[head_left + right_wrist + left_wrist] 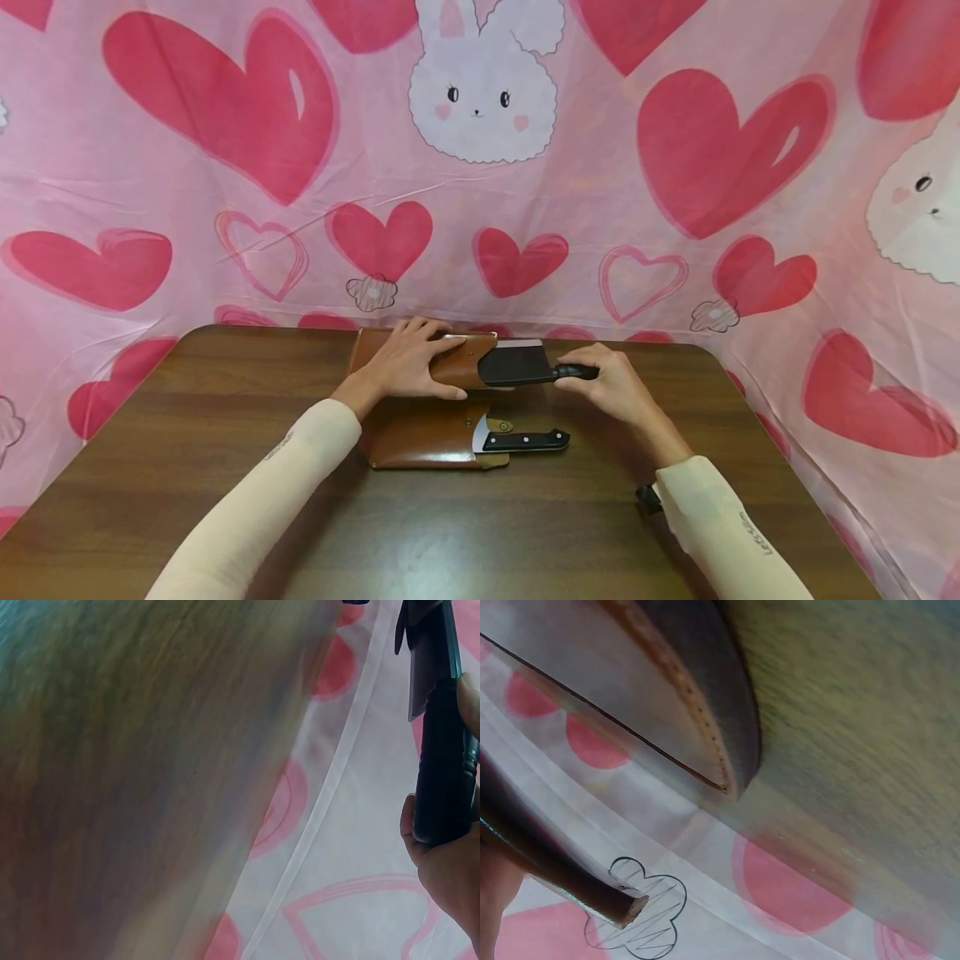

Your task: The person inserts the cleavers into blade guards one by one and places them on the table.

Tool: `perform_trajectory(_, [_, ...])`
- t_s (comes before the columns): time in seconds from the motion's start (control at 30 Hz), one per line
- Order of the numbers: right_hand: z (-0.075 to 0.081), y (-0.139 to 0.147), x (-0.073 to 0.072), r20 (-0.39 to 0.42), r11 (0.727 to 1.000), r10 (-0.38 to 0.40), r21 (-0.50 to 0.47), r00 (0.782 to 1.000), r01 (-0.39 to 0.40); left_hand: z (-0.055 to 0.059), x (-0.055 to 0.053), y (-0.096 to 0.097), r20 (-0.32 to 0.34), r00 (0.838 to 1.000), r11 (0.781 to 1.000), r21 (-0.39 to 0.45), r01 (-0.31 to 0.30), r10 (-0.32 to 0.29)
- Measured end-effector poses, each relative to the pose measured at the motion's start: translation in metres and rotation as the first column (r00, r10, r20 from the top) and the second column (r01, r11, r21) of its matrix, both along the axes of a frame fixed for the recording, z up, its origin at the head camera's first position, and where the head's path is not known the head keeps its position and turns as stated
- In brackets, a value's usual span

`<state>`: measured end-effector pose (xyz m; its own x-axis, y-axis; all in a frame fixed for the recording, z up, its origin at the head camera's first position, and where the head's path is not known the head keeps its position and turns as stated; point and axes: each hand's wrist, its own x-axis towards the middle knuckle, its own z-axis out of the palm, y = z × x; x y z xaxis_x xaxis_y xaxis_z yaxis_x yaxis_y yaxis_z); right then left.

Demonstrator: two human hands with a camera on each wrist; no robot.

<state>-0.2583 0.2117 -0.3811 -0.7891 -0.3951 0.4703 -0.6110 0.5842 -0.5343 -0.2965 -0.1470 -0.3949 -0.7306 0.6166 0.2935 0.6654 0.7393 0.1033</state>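
Observation:
My right hand [611, 383] grips the black handle of a cleaver [513, 364], whose dark blade with a paler upper edge sits partly inside a brown leather sheath [465, 367]. Across that sheath lies my left hand [405, 362], fingers over its far edge and thumb along its front, holding it. In the right wrist view the thumb and fingers close round the ribbed handle [442, 765]. Stitched leather edges of the sheath [709, 727] fill part of the left wrist view. The part of the blade within the sheath is hidden.
Nearer me on the wooden table [465, 533] lies a second brown sheath [427, 437]. A knife with a black riveted handle [528, 441] sticks out of it to the right. A pink heart-print cloth [570, 183] hangs behind the table.

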Motion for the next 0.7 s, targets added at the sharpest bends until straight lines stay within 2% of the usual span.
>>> perform_trajectory(0.33, [0.001, -0.006, -0.002, -0.007, 1.0, 0.011, 0.015, 1.0, -0.011, 0.002, 0.001, 0.004, 0.002, 1.0, 1.0, 0.018, -0.002, 0.002])
perform_trajectory(0.53, [-0.003, -0.008, 0.001, 0.014, 1.0, 0.005, 0.021, 1.0, -0.006, -0.005, 0.0, 0.006, 0.006, 1.0, 1.0, 0.003, 0.005, -0.005])
perform_trajectory(0.7, [-0.004, -0.011, -0.001, 0.001, 1.0, 0.002, 0.018, 1.0, -0.002, -0.003, -0.002, 0.008, -0.012, 1.0, 1.0, 0.005, 0.001, -0.001])
